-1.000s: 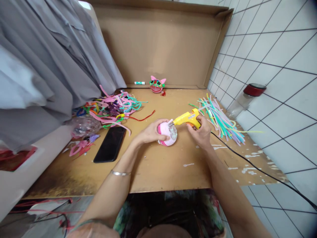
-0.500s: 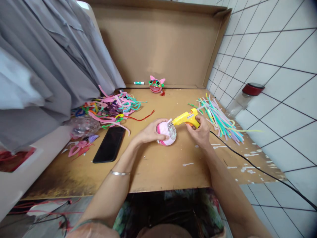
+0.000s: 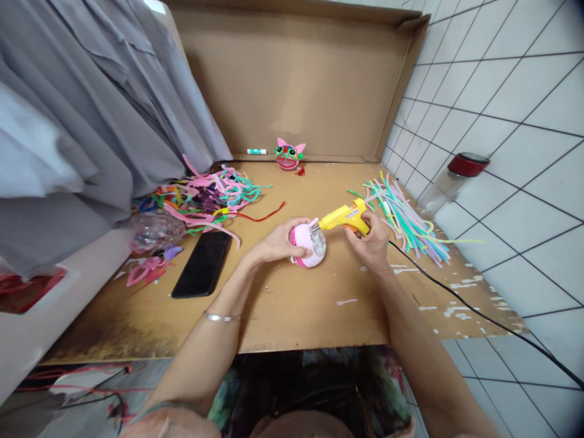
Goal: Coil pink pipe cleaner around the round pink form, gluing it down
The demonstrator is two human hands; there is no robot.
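My left hand point(image 3: 283, 239) is closed around a clear plastic bottle piece wrapped in pink pipe cleaners point(image 3: 305, 248), tilted so that its bare clear end points right. A yellow hot glue gun point(image 3: 343, 218) is gripped in my right hand point(image 3: 371, 244), its metal nozzle at the upper edge of the wrapping; whether the tip touches cannot be made out. The palm-side fingers of my left hand are hidden behind the piece. From the glue gun's handle a black cord point(image 3: 451, 298) runs off to the lower right.
Tangled pipe cleaners point(image 3: 214, 194) and a clear plastic piece point(image 3: 157, 231) lie left, near a black phone point(image 3: 201, 266). Straight pipe cleaners point(image 3: 406, 222) and a red-lidded jar point(image 3: 451, 182) stand right. A pink animal-faced ornament point(image 3: 288, 157) and glue stick point(image 3: 257, 151) sit at the back.
Hardly anything differs. The whole view has shifted very slightly, while both hands keep the same hold and the nozzle stays at the wrapped edge.
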